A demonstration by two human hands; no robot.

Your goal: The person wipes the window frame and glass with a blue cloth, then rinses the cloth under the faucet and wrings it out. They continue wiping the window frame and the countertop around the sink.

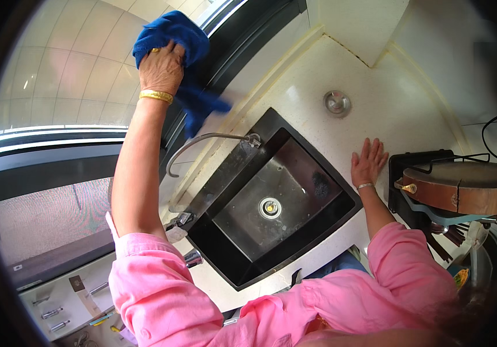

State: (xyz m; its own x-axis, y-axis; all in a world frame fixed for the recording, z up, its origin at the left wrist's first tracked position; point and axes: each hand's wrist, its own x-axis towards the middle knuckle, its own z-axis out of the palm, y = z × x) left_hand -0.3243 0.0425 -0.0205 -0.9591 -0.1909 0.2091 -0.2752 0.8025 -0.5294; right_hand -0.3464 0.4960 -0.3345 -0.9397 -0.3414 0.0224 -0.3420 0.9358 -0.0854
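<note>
My left hand (161, 71), with a gold ring and a gold bracelet above it, presses a blue cloth (172, 32) against the window glass (88, 65) at the upper left. A loose end of the cloth hangs down beside the dark window frame (235, 47). My right hand (367, 162) rests flat on the white countertop (383, 112), fingers spread, to the right of the sink. Between my arms lies a black sink (274, 199) with a round drain strainer (270, 208) and a dark patch on its inner wall. A thin curved metal faucet (205, 136) stands at its window side.
A round clear lid or dish (337, 103) sits on the countertop behind the sink. Round wooden cutting boards (456, 186) stand in a black rack at the right, beside several dark chopsticks (450, 234). A black cable (487, 134) loops by the wall. A mesh screen (53, 221) covers the lower left window.
</note>
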